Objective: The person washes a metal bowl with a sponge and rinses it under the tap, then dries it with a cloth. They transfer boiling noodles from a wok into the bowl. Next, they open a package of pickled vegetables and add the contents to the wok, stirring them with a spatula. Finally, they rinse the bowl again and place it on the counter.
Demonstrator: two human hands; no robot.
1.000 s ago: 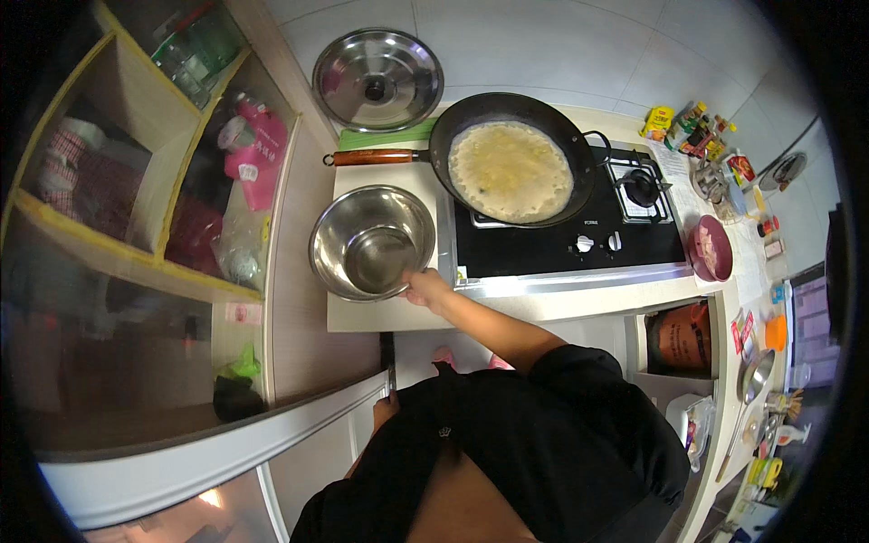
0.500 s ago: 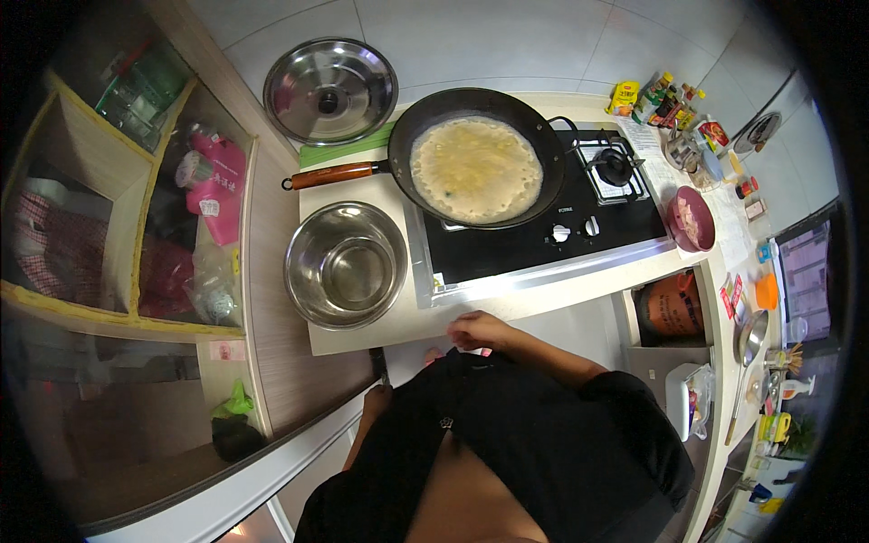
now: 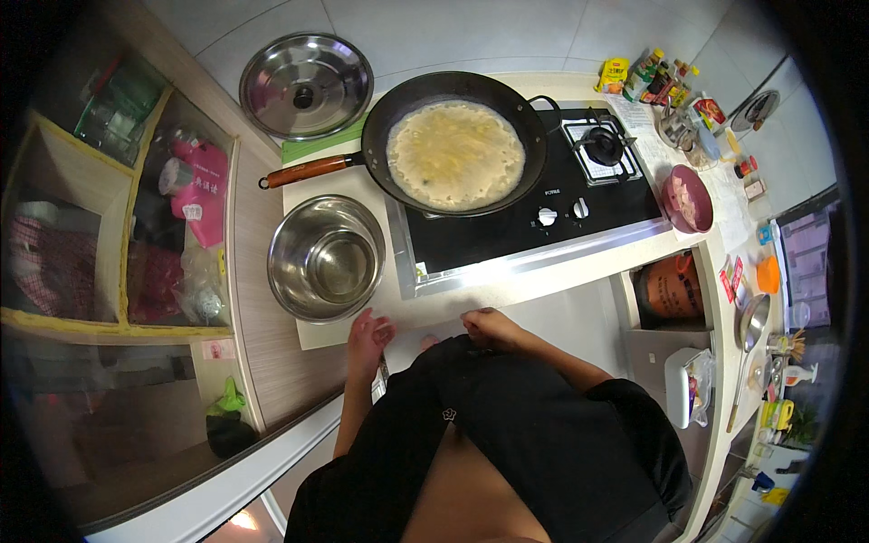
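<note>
A black wok [image 3: 534, 149] with a wooden handle [image 3: 312, 170] sits on the left burner, its pale, bubbling broth [image 3: 457, 156] spread across the bottom. Left of the stove stands a steel bowl [image 3: 291, 271]; little can be made out inside it but shine. My left hand [image 3: 369, 340] is raised just below that bowl's near rim, fingers loosely bent and apart, with nothing seen in them. In front of the counter edge, my right hand [image 3: 491, 327] is curled closed near my body; whether it grips anything is hidden.
A steel lid [image 3: 308, 68] leans on the wall behind the wok handle. To the right are the free burner [image 3: 605, 147], a pink bowl of pale meat pieces [image 3: 688, 201] and several sauce bottles [image 3: 656, 81]. A glass-fronted cabinet [image 3: 127, 217] borders the left side.
My left hand has risen from beside my waist to near the steel bowl. My right hand has shifted slightly right and its fingers have curled in. The view has shifted a little.
</note>
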